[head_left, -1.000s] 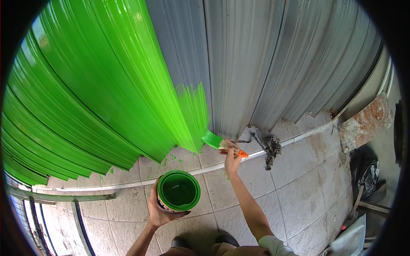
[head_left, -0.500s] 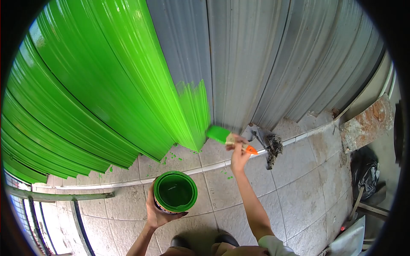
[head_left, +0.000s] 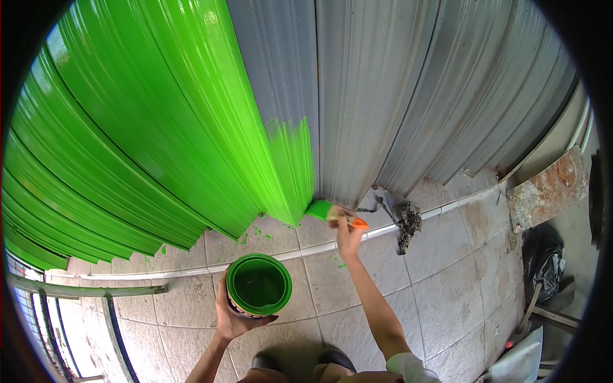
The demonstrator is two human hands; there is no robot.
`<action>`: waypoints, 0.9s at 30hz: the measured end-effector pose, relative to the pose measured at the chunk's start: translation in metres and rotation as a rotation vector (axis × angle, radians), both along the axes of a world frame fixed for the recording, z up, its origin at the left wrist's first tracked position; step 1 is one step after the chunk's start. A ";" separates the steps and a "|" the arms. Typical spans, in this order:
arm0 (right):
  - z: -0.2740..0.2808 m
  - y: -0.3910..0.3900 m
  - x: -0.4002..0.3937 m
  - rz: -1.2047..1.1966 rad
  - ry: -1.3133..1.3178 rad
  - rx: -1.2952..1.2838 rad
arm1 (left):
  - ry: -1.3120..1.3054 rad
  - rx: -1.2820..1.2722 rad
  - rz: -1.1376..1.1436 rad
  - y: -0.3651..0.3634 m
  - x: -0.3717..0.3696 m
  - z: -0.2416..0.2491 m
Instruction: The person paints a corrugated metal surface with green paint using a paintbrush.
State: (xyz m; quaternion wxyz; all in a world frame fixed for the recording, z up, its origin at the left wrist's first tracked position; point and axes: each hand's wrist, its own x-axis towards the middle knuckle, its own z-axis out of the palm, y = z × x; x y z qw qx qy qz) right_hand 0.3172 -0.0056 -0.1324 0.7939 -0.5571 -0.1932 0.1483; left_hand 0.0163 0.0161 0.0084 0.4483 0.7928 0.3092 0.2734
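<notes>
My left hand [head_left: 231, 313] is wrapped round a paint can [head_left: 285, 281] with a green rim and dark green paint inside. In my right hand [head_left: 345, 231] is a paintbrush [head_left: 319, 209] with an orange-tipped handle; its bristles are loaded with bright green. The bristles point left, right at the lower edge of the corrugated metal panel [head_left: 357, 96]. Left of the brush, a fresh green patch [head_left: 294, 159] with a streaky upper edge covers the bottom of one grey strip. Glossy green covers the panel further left.
Green drips [head_left: 255, 233] dot the tiled floor [head_left: 383, 313] below the panel. A dirty grey clump of fibres [head_left: 408, 223] lies right of the brush. A metal frame [head_left: 96, 290] stands at left; a stained board [head_left: 549, 188] and a black plastic bag [head_left: 544, 255] are at right.
My right hand has moved slightly left and down with the paintbrush, along the panel's lower edge. My left hand keeps the can in nearly the same place.
</notes>
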 end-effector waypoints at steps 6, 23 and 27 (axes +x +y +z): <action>0.093 0.007 -0.002 -0.039 0.029 0.271 | -0.013 -0.003 -0.013 -0.002 0.002 0.004; 0.159 0.012 0.000 -0.007 -0.096 0.492 | 0.011 0.026 0.002 -0.002 0.000 0.009; 0.068 0.009 -0.006 -0.028 -0.063 0.253 | -0.037 0.013 -0.015 -0.001 0.000 0.004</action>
